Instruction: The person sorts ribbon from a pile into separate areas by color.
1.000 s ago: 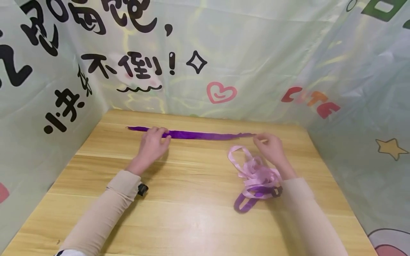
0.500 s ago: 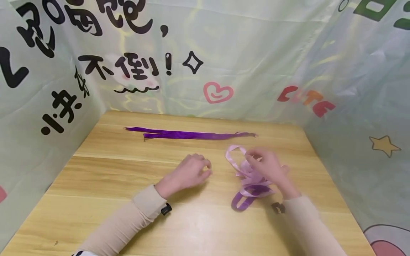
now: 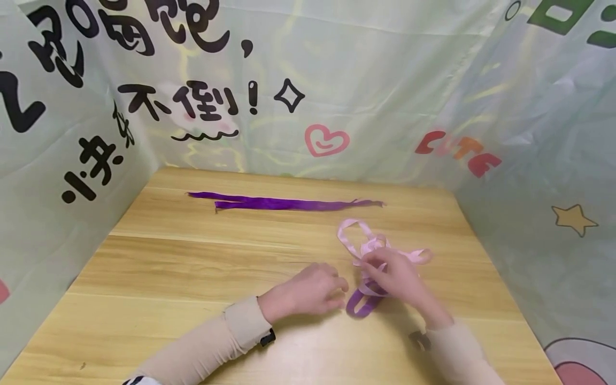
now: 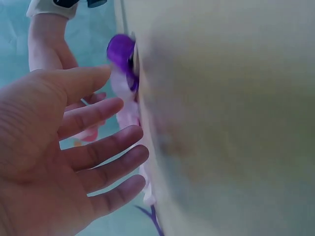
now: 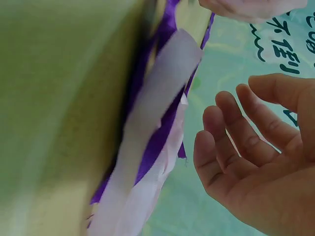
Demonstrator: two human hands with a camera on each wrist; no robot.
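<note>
Pink ribbon (image 3: 369, 246) lies in a loose tangle on the table (image 3: 144, 315), nearer the right edge than the left, with a purple loop (image 3: 371, 306) jutting from it toward the near edge. Above the tangle, your right hand (image 3: 399, 275) bends its fingers loosely, gripping nothing; the right wrist view shows them clear of the ribbon. Your left hand (image 3: 308, 289), likewise released, hovers just beside the purple loop, on the side toward the left edge, its fingers relaxed and spread. Near the far edge, and running along it, stretches a flat purple strip (image 3: 289, 204), its left end split into two tails. Beige sleeves (image 3: 207, 342) cover your forearms. Past the far edge hangs a pale printed backdrop (image 3: 380, 80) bearing a pink heart (image 3: 318, 152).
</note>
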